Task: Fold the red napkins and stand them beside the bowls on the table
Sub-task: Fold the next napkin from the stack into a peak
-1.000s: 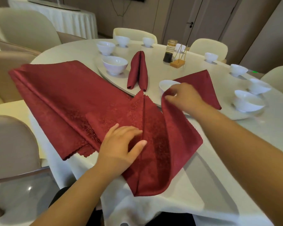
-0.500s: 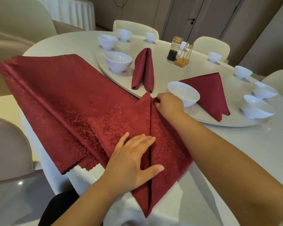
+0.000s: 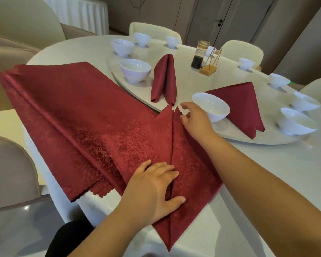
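The red napkin [image 3: 141, 141] lies folded to a point at the near edge of the desk [image 3: 72, 51]. It looks soft, light and limp, so creases need pressing. The left hand [image 3: 152, 188] is spread flat on the centre seam. The right hand [image 3: 195, 121], fingers loose, touches the upper corner, probably the best place to grip.

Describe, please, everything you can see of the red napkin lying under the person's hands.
The red napkin is dark red cloth with a woven leafy pattern and scalloped edges. Two flaps meet along a centre seam, forming a kite shape whose lower point faces the person. It lies flat on the white table, partly over a stack of red napkins. The left hand presses across the seam; the right hand touches the right flap near its upper tip.
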A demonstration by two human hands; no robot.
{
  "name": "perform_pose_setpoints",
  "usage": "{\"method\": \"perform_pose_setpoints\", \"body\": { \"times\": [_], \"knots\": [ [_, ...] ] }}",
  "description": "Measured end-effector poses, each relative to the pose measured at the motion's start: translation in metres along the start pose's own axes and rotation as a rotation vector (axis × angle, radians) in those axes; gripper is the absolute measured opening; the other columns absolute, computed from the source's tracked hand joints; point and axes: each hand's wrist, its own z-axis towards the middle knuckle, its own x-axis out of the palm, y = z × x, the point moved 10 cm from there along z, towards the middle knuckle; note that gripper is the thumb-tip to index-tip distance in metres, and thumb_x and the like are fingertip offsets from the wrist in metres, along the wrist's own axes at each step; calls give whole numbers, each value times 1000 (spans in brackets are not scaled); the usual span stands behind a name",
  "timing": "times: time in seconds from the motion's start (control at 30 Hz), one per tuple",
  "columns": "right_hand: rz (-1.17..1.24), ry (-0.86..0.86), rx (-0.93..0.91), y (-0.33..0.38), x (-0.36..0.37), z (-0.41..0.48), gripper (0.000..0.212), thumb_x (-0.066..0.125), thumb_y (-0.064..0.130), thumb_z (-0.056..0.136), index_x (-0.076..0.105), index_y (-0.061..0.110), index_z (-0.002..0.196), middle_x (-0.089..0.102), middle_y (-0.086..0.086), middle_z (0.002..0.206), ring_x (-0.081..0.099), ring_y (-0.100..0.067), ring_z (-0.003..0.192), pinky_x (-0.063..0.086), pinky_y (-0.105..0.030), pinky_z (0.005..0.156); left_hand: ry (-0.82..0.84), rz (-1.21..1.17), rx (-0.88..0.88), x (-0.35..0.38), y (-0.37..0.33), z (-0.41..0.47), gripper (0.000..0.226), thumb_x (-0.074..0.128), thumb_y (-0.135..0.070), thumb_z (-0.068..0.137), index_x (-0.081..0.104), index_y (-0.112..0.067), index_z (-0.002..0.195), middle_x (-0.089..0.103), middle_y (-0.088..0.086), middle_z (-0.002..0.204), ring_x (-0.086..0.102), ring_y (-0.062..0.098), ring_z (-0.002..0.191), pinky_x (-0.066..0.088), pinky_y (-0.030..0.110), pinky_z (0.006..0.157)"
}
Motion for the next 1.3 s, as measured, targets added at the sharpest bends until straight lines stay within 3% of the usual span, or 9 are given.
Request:
{"method": "perform_pose_setpoints", "body": {
  "times": [0.27, 0.47, 0.7, 0.8, 0.87, 1.0, 1.1, 1.23, 1.3],
  "knots": [
    [127, 2, -266, -10, -33, -121, 33, 51, 26, 84, 66, 12, 109, 56, 11, 114, 51, -3, 108, 32, -7, 97, 64, 19, -17, 4, 1, 2, 57, 37, -63, 64, 74, -27, 88, 70, -12, 97, 66, 7, 92, 35, 28, 92],
    [-171, 319, -161, -54, 4, -145, 105, -3, 86, 65, 41, 23, 137, 28, 8, 146, 24, -11, 137, 0, -18, 108, 178, 68, -32, 13, 2, 2, 59, 33, -67, 65, 72, -32, 91, 68, -17, 99, 65, 2, 95, 51, 30, 82],
    [-276, 315, -5, -83, 1, -134, 129, -27, 87, 43, 26, 25, 143, 17, 4, 153, 13, -10, 141, -3, -19, 108, 170, 192, 45, 7, -9, 6, 54, 36, -60, 70, 73, -27, 91, 70, -10, 97, 67, 10, 94, 42, 45, 86],
    [-297, 309, -18, -80, 0, -135, 111, -11, 80, 54, 25, 25, 144, 16, 3, 154, 12, -10, 141, -1, -21, 111, 104, 160, 64, 2, -35, 18, 44, 38, -41, 73, 74, -22, 88, 72, -4, 94, 68, 14, 92, 48, 37, 89],
    [-295, 300, -20, -80, -1, -135, 101, -7, 67, 58, 24, 25, 144, 15, 3, 154, 11, -10, 141, -1, -23, 112, 141, 148, 21, 5, -59, 28, 46, 35, -37, 78, 72, -19, 98, 69, -1, 106, 63, 13, 103, 31, 33, 99],
    [-291, 305, -20, -81, 0, -135, 100, -8, 64, 57, 22, 26, 144, 14, 4, 154, 10, -9, 141, -2, -23, 112, 617, 194, -30, 65, -89, 10, 72, 12, -56, 93, 1, -11, 148, -1, 2, 156, -5, 13, 142, -9, 29, 112],
    [-292, 322, -25, -80, 0, -135, 96, -6, 65, 62, 21, 26, 145, 13, 4, 154, 9, -9, 142, -2, -24, 112, 646, 266, 7, 70, -91, -6, 111, -22, -65, 50, -13, -7, 145, -18, 3, 153, -16, 14, 141, -16, 28, 110],
    [-294, 342, -25, -77, 0, -137, 55, 20, 49, 96, 19, 25, 145, 11, 4, 155, 7, -10, 142, -3, -24, 112, 573, 80, -97, 55, -80, -25, 99, -15, -56, 89, 62, 1, 115, 57, 13, 126, 57, 19, 115, 29, 30, 100],
    [-291, 341, -27, -77, 0, -137, 51, 28, 40, 98, 18, 25, 145, 10, 4, 155, 6, -10, 142, -3, -24, 112, 557, 96, -61, 62, -78, -47, 89, -6, -56, 93, 64, -3, 111, 67, 10, 111, 60, 20, 108, 29, 30, 98]
  ]
}}
